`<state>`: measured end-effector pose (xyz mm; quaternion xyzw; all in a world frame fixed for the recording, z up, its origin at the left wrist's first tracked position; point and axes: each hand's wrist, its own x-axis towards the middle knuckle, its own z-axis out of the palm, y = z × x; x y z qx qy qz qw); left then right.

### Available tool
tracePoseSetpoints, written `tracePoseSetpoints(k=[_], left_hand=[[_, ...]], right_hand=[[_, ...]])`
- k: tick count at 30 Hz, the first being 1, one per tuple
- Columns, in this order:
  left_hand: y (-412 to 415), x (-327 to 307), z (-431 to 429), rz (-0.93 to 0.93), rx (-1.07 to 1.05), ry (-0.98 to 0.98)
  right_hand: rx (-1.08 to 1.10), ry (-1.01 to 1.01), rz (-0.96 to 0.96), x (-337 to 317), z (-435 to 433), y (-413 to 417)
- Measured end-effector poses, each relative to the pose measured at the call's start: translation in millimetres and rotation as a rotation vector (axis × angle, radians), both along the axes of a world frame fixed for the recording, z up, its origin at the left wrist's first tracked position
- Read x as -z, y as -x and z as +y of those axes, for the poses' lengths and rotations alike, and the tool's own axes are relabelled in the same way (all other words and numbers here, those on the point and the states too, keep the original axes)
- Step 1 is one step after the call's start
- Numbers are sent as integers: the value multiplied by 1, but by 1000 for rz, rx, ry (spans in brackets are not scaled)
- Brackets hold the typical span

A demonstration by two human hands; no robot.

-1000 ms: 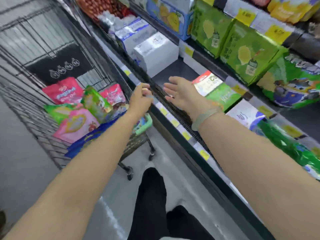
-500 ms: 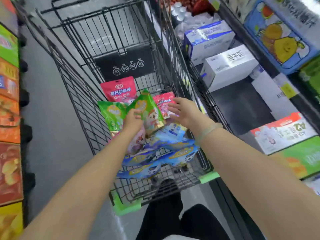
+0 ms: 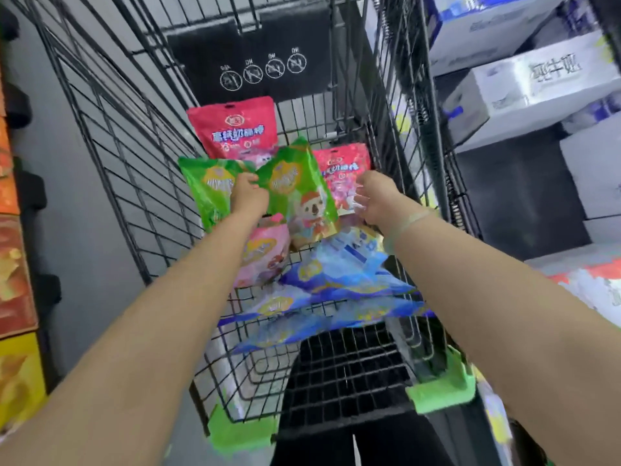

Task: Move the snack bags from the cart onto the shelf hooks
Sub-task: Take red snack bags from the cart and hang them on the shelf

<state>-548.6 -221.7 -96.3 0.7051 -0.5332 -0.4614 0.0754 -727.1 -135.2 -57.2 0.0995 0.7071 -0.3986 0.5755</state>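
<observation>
A green snack bag [image 3: 295,190] is pinched at its edge by the left hand [image 3: 248,193], while the right hand [image 3: 374,200] is held open just beside it, over the cart [image 3: 134,163].

I am counting two green snack bags [image 3: 295,193] in the cart [image 3: 111,156], two red bags [image 3: 235,129], one pink bag [image 3: 265,253], and a pile of blue bags [image 3: 336,290] too overlapped to number.

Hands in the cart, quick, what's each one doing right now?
Left hand: closed, gripping the green koala bag.
Right hand: open, holding nothing, by the red bag.
</observation>
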Motion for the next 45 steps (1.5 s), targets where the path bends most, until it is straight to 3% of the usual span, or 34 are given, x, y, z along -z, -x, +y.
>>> tracePoseSetpoints(k=[9, 18, 24, 30, 34, 38, 40, 45], left_hand=[[10, 52, -39, -28, -167, -32], [11, 94, -59, -3, -173, -65], [-4, 95, -87, -12, -261, 13], [-11, 80, -131, -5, -461, 169], [-14, 78, -147, 36, -509, 26], [-11, 73, -150, 24, -472, -25], [-12, 73, -151, 14, -446, -31], [-12, 69, -143, -54, -329, 9]], right_hand=[[-165, -125, 59, 65, -44, 23], [-173, -188, 117, 119, -51, 32], [-117, -150, 200, 124, -63, 29], [-363, -137, 123, 105, -98, 17], [-464, -125, 249, 102, -104, 28], [-672, -210, 391, 96, -94, 41], [-577, -215, 384, 98, -91, 41], [-664, -206, 468, 102, -83, 34]])
